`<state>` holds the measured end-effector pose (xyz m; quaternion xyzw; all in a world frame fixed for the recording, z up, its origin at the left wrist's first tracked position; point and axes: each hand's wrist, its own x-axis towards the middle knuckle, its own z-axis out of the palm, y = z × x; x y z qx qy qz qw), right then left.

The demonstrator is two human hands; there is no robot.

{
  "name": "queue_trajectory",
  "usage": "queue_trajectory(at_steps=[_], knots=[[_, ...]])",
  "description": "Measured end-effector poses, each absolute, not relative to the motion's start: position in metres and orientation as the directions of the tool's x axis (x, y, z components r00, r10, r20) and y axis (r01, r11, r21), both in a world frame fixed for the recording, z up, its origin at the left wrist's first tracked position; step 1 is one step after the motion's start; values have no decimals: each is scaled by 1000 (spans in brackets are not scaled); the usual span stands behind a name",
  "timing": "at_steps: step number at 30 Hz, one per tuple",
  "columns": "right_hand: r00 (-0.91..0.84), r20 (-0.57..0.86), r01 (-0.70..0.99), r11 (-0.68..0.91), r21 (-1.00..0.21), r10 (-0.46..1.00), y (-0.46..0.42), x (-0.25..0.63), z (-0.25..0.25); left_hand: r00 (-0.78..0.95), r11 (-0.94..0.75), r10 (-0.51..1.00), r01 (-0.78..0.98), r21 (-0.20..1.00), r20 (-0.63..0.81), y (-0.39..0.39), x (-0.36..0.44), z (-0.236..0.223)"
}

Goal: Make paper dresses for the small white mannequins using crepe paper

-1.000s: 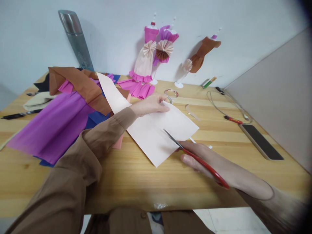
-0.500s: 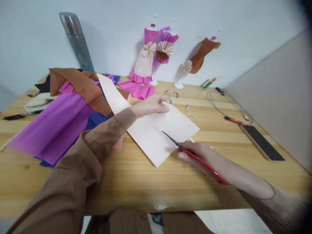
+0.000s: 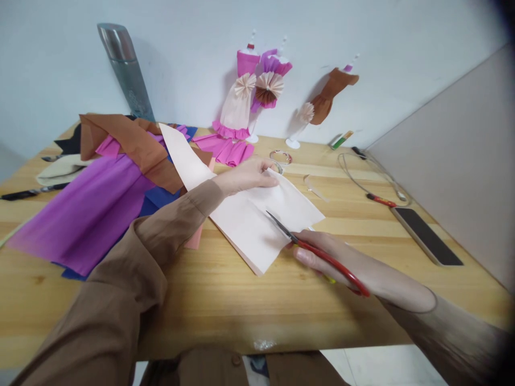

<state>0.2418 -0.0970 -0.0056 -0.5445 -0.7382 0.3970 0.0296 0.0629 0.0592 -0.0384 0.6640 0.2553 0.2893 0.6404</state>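
Note:
A long pale cream sheet of paper (image 3: 237, 225) runs from the heap on the left to the table's middle. My left hand (image 3: 251, 176) pinches its far edge between thumb and fingers. Red-handled scissors (image 3: 322, 256) are in my right hand (image 3: 333, 257), which is closed round the handles. One dark blade lies over the sheet, pointing up and left. The other blade is hidden under the paper. The sheet's near corner bends up slightly from the wooden table (image 3: 193, 305).
Left lie purple crepe paper (image 3: 88, 209), brown paper (image 3: 129, 142) and a black pen (image 3: 32, 191). A grey bottle (image 3: 129, 75) and mini dress forms in paper outfits (image 3: 237, 102) stand behind. A bracelet (image 3: 280, 156), a cable (image 3: 354, 174) and a phone (image 3: 426, 236) lie at right.
My right hand and the scissors have shifted slightly left, the blade pointing along the sheet. The near corner of the paper has lifted a little. My left hand keeps its pinch.

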Motion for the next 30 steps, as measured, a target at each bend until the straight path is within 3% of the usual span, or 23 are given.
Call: queue_trajectory(at_steps=[5,18,26,30], knots=[[-430,-435,742,35,-669,791,-101,248,-6,693,-43,719,-19,999,43,63,59,-38],[-411,-389,727,39,-685,825,-99,239,7,702,-15,709,-72,997,62,64,60,-41],[-406,-376,814,142,-563,833,-92,245,-1,690,8,721,-99,995,63,66,59,-43],[-462,-368,779,171,-603,807,-86,243,1,679,46,734,-77,996,19,62,59,-40]])
